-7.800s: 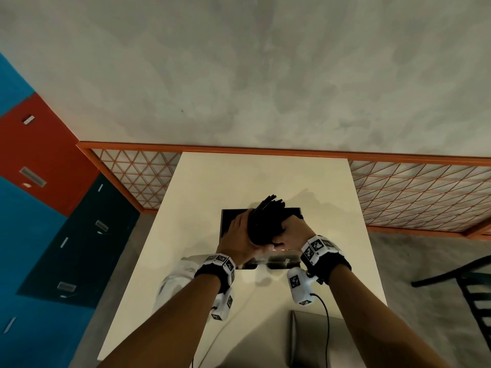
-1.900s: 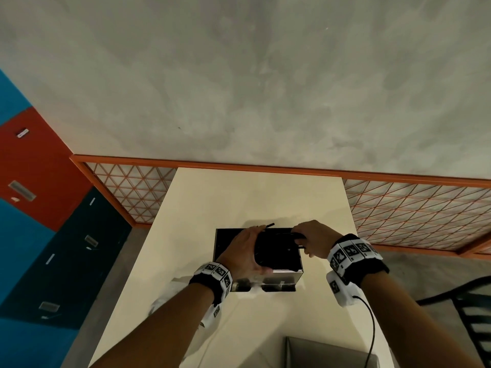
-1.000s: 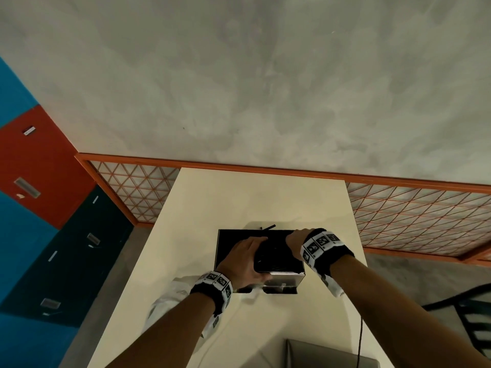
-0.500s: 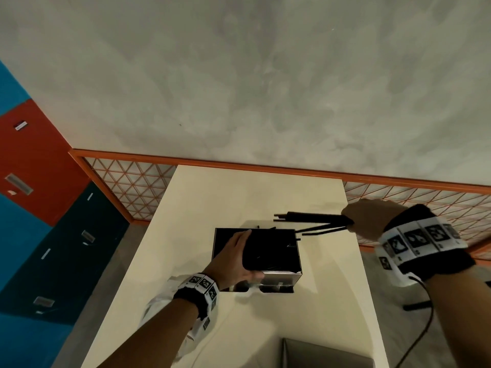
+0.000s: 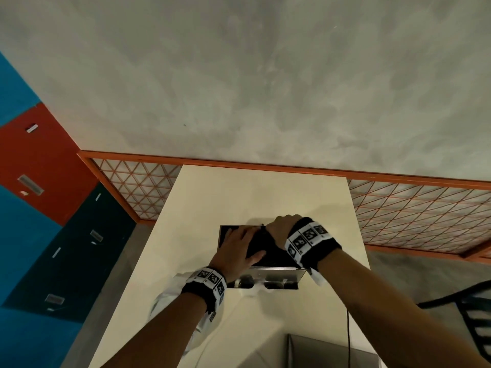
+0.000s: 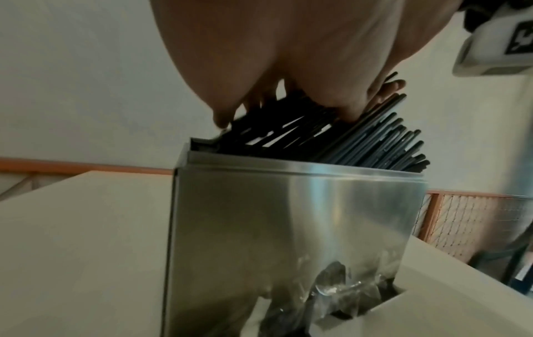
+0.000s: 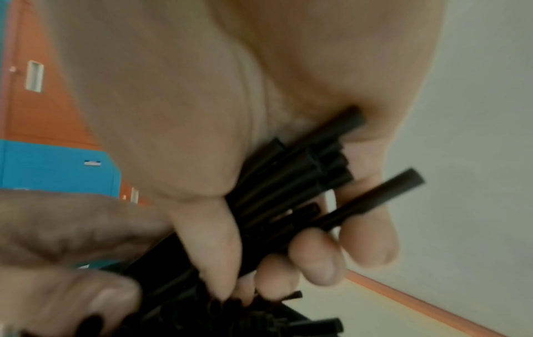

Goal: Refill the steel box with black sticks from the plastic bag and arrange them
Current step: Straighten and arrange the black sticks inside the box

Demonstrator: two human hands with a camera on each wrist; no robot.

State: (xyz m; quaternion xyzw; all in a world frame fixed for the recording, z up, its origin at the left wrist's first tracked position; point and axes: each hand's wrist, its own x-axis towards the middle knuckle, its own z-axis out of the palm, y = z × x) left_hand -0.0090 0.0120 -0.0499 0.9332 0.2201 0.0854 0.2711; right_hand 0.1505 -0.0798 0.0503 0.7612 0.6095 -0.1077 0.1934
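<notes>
Nearest the person, just on the near-left side of the steel box (image 5: 268,273), the white plastic bag (image 5: 170,301) is lying crumpled on the counter (image 5: 212,197), partly hidden under the left forearm. The box itself is standing upright in the middle of the counter, and the black sticks (image 6: 360,141) are leaning inside it, their tips fanning out above its rim toward the box's right side rather than standing straight.

Over the box's opening, the left hand (image 5: 239,248) is lying flat with its fingers extended, pressing down on the stick tops and holding nothing. At the box's far-right corner, the right hand (image 5: 283,229) is curling its fingers (image 7: 317,257) and thumb around a small bundle of sticks, whose ends are poking out past the palm in the right wrist view.

The step in hand looks like the refilling itself, with arranging going on alongside: one bundle is being fed in while the other hand is keeping the pile in place. The next move probably calls for sliding this bundle down beside the leaning sticks, then evening the tops. Whether the bag is holding more sticks cannot be told.
</notes>
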